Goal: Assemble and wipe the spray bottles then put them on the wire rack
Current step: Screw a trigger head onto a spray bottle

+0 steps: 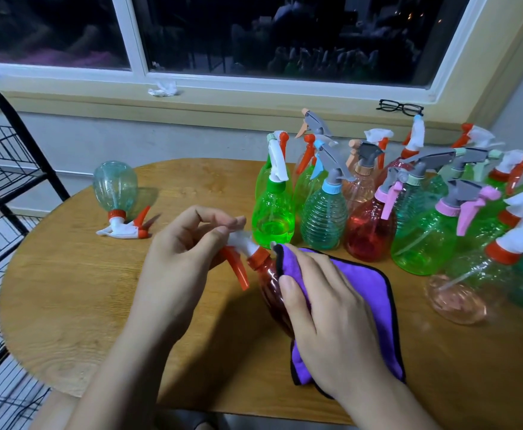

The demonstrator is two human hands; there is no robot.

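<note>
Nearest, two hands meet over the front of the round wooden table [98, 290]. The right hand [325, 308] has its fingers curled over one purple cloth [369, 290] with black edging and holds it against the side of one red bottle [269, 287]. The cloth's loose end hangs down toward the table edge. The bottle is tilted, its neck pointing up and left, and most of its body is hidden under the cloth and the hand. The left hand [185, 252] pinches the bottle's white spray head [244, 242] between thumb and bent fingers. The orange trigger [238, 270] juts down below that hand.

Farther back on the left, well apart from the hands, one pale teal bottle [116, 187] lies toppled with its base raised and its white and orange sprayer resting on the wood.

On the right half of the table stands a crowd of bottles [369, 212], green, teal, red and peach, all with sprayers fitted. They number well over a dozen, but they overlap too much for an exact count. A bright green one [272, 215] stands just behind the left hand's fingertips.

At the far left edge is one black wire rack [2, 181], with at least two mesh shelves showing.

Beyond the table, the window sill [254, 100] holds one crumpled white tissue [162, 88] and one pair of black glasses [401, 107], under a dark window.
</note>
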